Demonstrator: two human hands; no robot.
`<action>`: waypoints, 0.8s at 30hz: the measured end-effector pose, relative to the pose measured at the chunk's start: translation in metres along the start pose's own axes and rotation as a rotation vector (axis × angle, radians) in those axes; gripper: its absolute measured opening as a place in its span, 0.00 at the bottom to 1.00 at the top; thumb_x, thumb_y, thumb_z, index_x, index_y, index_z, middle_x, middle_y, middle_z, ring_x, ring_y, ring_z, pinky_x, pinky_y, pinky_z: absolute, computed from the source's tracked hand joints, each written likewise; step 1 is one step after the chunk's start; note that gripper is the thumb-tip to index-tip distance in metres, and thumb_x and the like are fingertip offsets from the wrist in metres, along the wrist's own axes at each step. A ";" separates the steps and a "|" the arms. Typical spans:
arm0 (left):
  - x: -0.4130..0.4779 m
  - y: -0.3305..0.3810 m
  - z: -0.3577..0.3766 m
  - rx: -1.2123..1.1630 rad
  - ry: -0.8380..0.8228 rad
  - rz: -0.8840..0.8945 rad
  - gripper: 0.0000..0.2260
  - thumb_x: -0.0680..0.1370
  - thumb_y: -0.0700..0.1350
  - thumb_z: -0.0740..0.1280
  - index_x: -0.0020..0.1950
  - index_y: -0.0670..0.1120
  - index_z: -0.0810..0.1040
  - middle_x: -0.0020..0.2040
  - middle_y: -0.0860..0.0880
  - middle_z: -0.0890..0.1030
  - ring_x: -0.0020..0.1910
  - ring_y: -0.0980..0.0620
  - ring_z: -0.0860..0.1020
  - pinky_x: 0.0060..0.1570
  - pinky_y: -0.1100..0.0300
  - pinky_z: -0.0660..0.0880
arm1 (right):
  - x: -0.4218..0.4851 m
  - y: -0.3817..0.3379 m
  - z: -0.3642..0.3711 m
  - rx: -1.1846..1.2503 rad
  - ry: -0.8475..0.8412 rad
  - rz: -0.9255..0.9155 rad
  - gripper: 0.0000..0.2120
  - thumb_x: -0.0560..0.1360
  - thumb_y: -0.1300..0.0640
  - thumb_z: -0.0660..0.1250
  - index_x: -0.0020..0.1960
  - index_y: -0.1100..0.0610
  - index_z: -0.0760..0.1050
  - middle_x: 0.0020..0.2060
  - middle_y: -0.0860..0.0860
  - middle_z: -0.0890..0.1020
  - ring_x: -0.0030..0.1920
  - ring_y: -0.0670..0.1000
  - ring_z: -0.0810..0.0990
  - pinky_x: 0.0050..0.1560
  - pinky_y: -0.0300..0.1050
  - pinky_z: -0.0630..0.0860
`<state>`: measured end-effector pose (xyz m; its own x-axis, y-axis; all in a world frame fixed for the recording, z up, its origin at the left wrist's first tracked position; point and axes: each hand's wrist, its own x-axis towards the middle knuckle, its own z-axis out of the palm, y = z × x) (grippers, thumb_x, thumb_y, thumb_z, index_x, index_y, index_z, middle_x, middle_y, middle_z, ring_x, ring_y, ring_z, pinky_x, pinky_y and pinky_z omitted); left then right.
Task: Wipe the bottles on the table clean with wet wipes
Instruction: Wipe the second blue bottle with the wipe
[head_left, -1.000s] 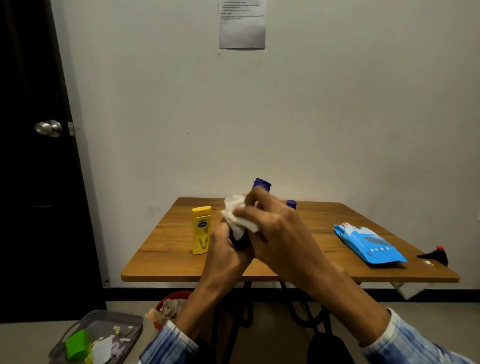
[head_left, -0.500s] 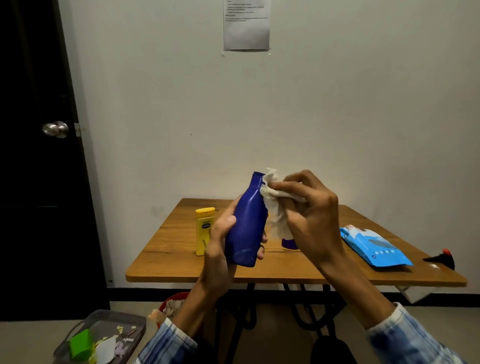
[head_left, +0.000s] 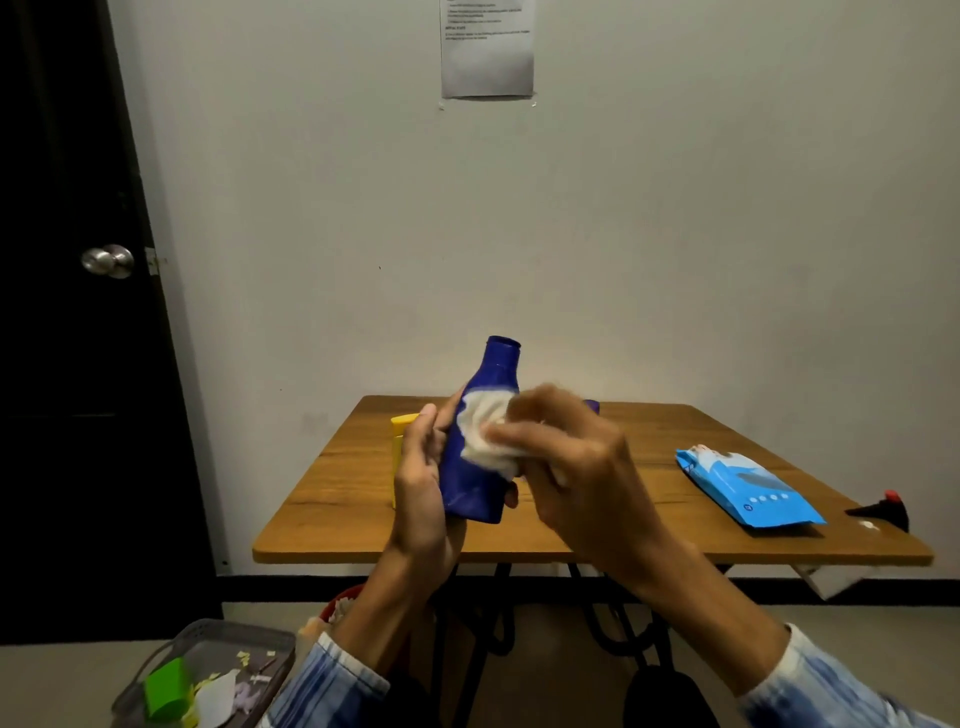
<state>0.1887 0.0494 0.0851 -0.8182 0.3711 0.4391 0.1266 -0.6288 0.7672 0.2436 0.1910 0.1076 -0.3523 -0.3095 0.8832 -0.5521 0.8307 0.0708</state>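
The left hand (head_left: 421, 486) held the blue bottle (head_left: 475, 491) upright in the air, fingers curled round its lower body from behind and the thumb lying along its near left side. The bottle's open neck pointed up, above both hands. The right hand (head_left: 582, 467), blurred, pinched a crumpled white wet wipe (head_left: 485, 431) and pressed it against the bottle's shoulder, just right of the left thumb, so the two hands met at the bottle. Beyond them lay the wooden surface (head_left: 337, 499). A yellow bottle (head_left: 402, 422) stood on it just behind the left hand, mostly hidden by it. A small purple cap (head_left: 592, 406) showed past the right hand's knuckles; what it belonged to could not be told. Well to the right of the right hand lay a blue pack of wipes (head_left: 748, 483), and farther right, at the surface's edge, a black object with a red tip (head_left: 883, 509). Below the left forearm, on the floor, sat a grey basket (head_left: 156, 670) holding a green block and paper scraps.
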 end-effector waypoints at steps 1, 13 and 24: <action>0.000 0.001 -0.002 0.003 0.027 -0.010 0.23 0.84 0.56 0.49 0.66 0.45 0.76 0.46 0.43 0.84 0.40 0.47 0.82 0.33 0.55 0.79 | -0.006 -0.003 0.001 -0.030 -0.089 -0.079 0.11 0.78 0.59 0.65 0.58 0.60 0.80 0.56 0.56 0.79 0.56 0.51 0.79 0.55 0.36 0.78; -0.001 0.005 -0.004 -0.185 0.072 -0.162 0.28 0.80 0.67 0.54 0.71 0.50 0.74 0.60 0.40 0.83 0.52 0.44 0.84 0.49 0.49 0.82 | -0.007 -0.031 0.019 -0.016 -0.204 -0.011 0.12 0.73 0.60 0.73 0.56 0.59 0.81 0.54 0.54 0.77 0.52 0.51 0.79 0.50 0.45 0.82; 0.005 -0.003 -0.003 -0.353 0.155 -0.285 0.25 0.81 0.55 0.64 0.70 0.39 0.71 0.49 0.41 0.80 0.44 0.47 0.82 0.42 0.54 0.81 | -0.017 -0.031 0.018 -0.050 -0.151 -0.037 0.13 0.74 0.58 0.66 0.56 0.60 0.80 0.53 0.56 0.79 0.51 0.54 0.82 0.50 0.45 0.83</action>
<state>0.1827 0.0513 0.0831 -0.8698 0.4734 0.1390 -0.2913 -0.7202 0.6297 0.2528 0.1620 0.0821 -0.4442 -0.4036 0.7999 -0.5300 0.8382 0.1286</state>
